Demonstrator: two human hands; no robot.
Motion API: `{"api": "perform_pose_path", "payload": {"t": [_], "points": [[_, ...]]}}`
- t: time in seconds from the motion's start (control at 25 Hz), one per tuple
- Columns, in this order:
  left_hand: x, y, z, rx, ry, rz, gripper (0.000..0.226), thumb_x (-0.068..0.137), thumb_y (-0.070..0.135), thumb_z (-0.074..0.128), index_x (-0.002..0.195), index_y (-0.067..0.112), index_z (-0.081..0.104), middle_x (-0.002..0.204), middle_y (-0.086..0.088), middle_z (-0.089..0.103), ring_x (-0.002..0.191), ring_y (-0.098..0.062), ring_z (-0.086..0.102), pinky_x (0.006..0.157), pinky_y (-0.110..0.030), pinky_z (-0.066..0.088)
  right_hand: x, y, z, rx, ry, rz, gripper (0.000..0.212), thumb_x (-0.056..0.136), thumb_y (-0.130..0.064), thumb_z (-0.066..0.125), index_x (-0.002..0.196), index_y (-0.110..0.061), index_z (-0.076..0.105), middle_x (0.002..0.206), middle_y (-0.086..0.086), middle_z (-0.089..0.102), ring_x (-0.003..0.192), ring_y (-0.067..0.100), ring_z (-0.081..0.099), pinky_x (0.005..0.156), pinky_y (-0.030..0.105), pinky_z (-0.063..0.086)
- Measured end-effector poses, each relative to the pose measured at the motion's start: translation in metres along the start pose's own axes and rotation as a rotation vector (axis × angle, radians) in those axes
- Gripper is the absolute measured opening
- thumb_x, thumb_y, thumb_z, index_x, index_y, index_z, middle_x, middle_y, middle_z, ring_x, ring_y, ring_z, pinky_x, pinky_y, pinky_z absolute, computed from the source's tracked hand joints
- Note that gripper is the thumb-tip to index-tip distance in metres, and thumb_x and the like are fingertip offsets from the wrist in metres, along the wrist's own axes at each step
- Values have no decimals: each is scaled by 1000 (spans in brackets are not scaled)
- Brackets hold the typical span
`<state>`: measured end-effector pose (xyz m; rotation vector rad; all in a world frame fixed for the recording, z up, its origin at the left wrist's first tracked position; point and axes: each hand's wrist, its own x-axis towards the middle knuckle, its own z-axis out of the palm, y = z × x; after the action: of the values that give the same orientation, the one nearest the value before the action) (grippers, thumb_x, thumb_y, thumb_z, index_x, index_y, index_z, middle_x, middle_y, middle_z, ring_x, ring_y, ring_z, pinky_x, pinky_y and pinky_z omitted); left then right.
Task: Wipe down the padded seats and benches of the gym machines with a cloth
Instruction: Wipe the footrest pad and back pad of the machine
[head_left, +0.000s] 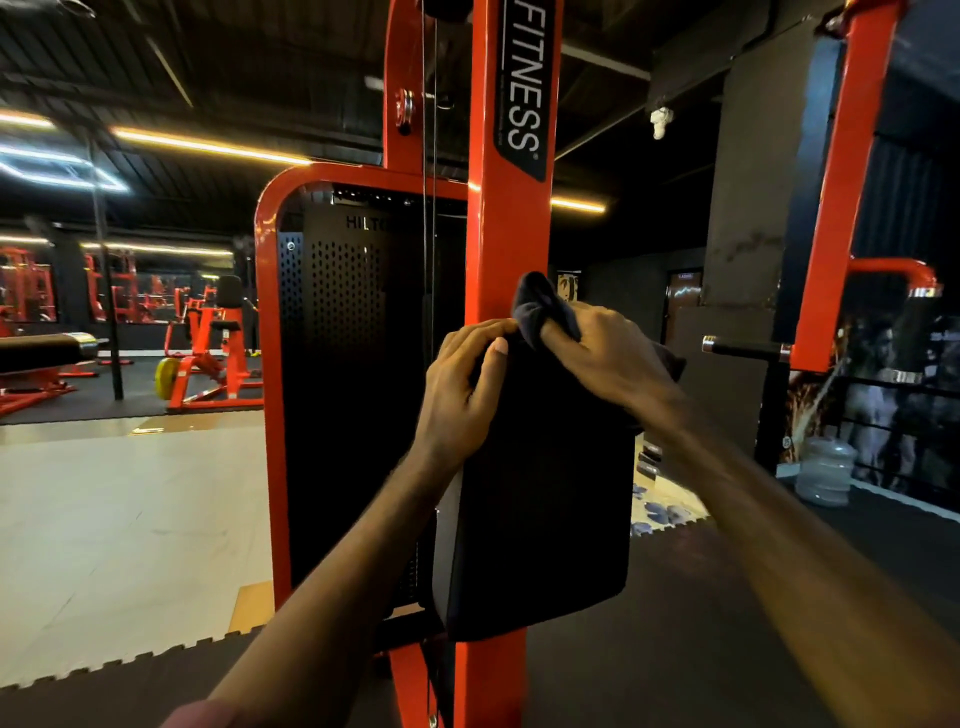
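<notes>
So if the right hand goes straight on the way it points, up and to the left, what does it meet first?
Probably the orange upright post: the right hand and its dark cloth look already close against it, though depth is unclear.

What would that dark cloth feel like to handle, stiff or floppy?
Probably floppy: the cloth bunches and folds where the right hand grips it. Likely light too, since its loose end sticks up above the fingers without sagging much. It should drape over the black pad rather than slide.
</notes>
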<state>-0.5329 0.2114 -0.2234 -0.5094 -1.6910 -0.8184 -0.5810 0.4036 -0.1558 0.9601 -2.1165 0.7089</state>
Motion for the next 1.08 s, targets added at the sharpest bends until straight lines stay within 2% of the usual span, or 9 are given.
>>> {"api": "perform_pose_path", "payload": {"t": [0.12, 0.24, 0.32, 0.44, 0.64, 0.72, 0.8, 0.96, 1.08], "points": [[-2, 4, -1, 6, 21, -26, 29, 111, 24, 53, 134, 16, 69, 133, 7, 69, 130, -13, 59, 108, -43, 50, 10, 0, -14, -4, -73, 233, 47, 103, -60, 46, 109, -19, 69, 100, 9, 68, 103, 36, 69, 78, 40, 47], [-10, 12, -2, -33, 23, -103, 39, 111, 30, 53, 146, 14, 60, 143, 2, 65, 136, -11, 58, 112, -42, 49, 12, -38, 2, -140, -84, 84, 45, 106, -56, 44, 106, -17, 67, 113, 15, 72, 110, 39, 66, 88, 44, 46], [-24, 15, -11, -102, 27, -201, 49, 112, 30, 52, 158, 13, 47, 157, 1, 53, 145, -4, 49, 119, -28, 42, 8, -50, 3, -168, -109, -18, 44, 106, -59, 43, 102, -19, 62, 116, 12, 72, 110, 36, 66, 92, 45, 47], [-55, 17, -30, -129, -36, -273, 51, 112, 28, 52, 160, 16, 43, 162, 5, 45, 149, -2, 42, 123, -28, 37, 18, -45, -1, -207, -131, 59, 56, 102, -66, 38, 114, -19, 66, 120, 11, 71, 112, 38, 66, 95, 48, 50], [-72, 15, -50, -167, -65, -426, 41, 105, 27, 56, 144, 17, 64, 131, 1, 73, 122, -6, 67, 107, -39, 55, -3, -60, 35, -517, -148, -497, 59, 94, -63, 37, 143, -37, 56, 151, -9, 54, 142, 26, 46, 114, 58, 35], [-91, 16, -64, -171, -58, -483, 38, 106, 24, 58, 144, 20, 65, 131, 4, 73, 124, -12, 68, 106, -41, 57, 4, -62, 28, -542, -136, -468, 56, 96, -60, 43, 144, -35, 56, 153, -9, 53, 146, 26, 43, 118, 66, 29], [-112, 21, -79, -162, -37, -517, 36, 109, 17, 56, 145, 19, 63, 134, 4, 72, 126, -5, 66, 105, -29, 56, -4, -73, 31, -608, -135, -390, 54, 95, -57, 47, 141, -31, 61, 151, -6, 56, 148, 29, 40, 120, 70, 22], [-129, 24, -111, -80, 74, -548, 34, 109, 13, 53, 141, 20, 64, 124, 9, 75, 118, 0, 68, 100, -25, 57, -44, -80, 71, -871, -285, -816, 57, 91, -60, 49, 127, -23, 72, 135, -1, 68, 148, 33, 41, 124, 69, 6], [-135, 23, -130, -30, -4, -557, 31, 109, 23, 55, 138, 28, 65, 128, 13, 71, 118, -3, 67, 100, -33, 59, -38, -90, 61, -861, -188, -680, 55, 92, -61, 55, 128, -22, 72, 138, -2, 67, 149, 30, 40, 124, 70, 1]]}}
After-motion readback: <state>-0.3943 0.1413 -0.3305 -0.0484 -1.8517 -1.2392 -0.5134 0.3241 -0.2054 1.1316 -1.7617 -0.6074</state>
